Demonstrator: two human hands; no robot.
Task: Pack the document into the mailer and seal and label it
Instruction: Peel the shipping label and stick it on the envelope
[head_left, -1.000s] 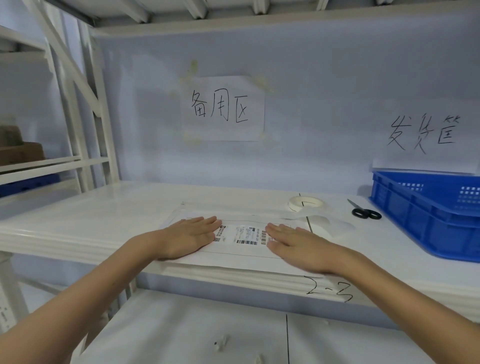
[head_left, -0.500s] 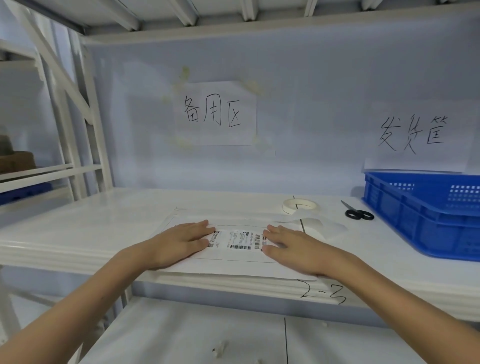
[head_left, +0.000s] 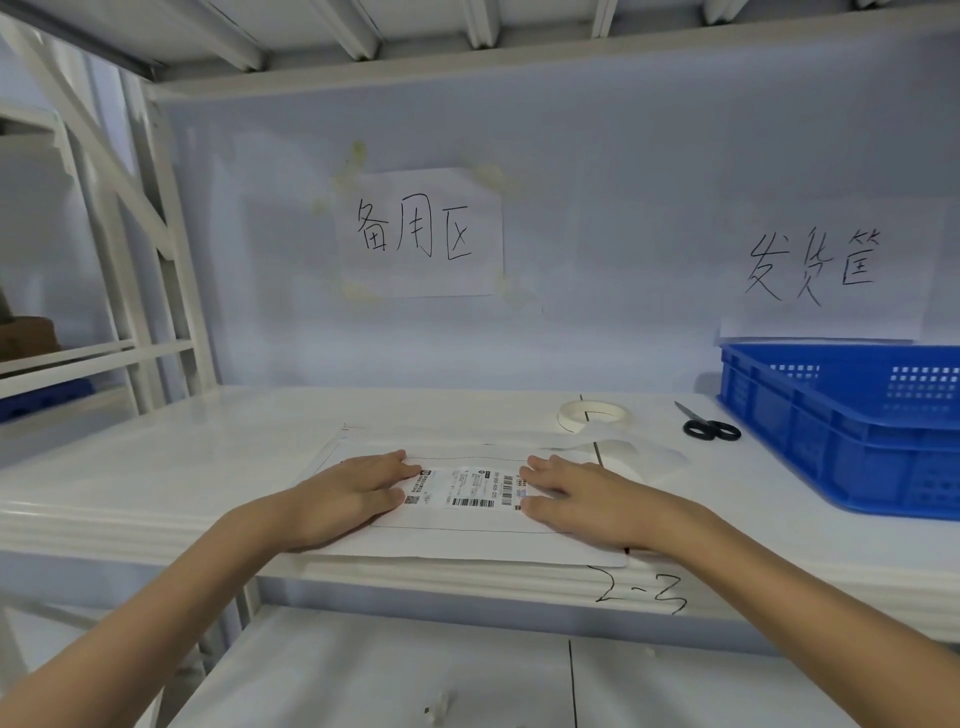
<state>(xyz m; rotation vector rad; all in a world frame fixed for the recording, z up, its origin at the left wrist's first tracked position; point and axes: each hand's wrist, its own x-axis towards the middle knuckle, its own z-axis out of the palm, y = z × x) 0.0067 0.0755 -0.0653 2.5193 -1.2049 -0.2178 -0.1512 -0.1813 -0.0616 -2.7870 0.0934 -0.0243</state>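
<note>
A white mailer (head_left: 467, 545) lies flat on the white shelf (head_left: 156, 467), near its front edge. A shipping label (head_left: 467, 487) with barcodes sits on the middle of the mailer. My left hand (head_left: 348, 499) lies flat on the mailer, its straight fingertips pressing the label's left edge. My right hand (head_left: 576, 499) lies flat too, fingers straight, pressing the label's right edge. The document is not visible.
A roll of white tape (head_left: 595, 415) and a crumpled backing sheet (head_left: 639, 452) lie behind the mailer to the right. Black-handled scissors (head_left: 709, 426) lie beside a blue plastic crate (head_left: 841, 447) at the far right. Handwritten paper signs hang on the back wall.
Both hands stay flat on the label's two ends and have barely shifted. The view has tilted slightly, moving the scene a little.
</note>
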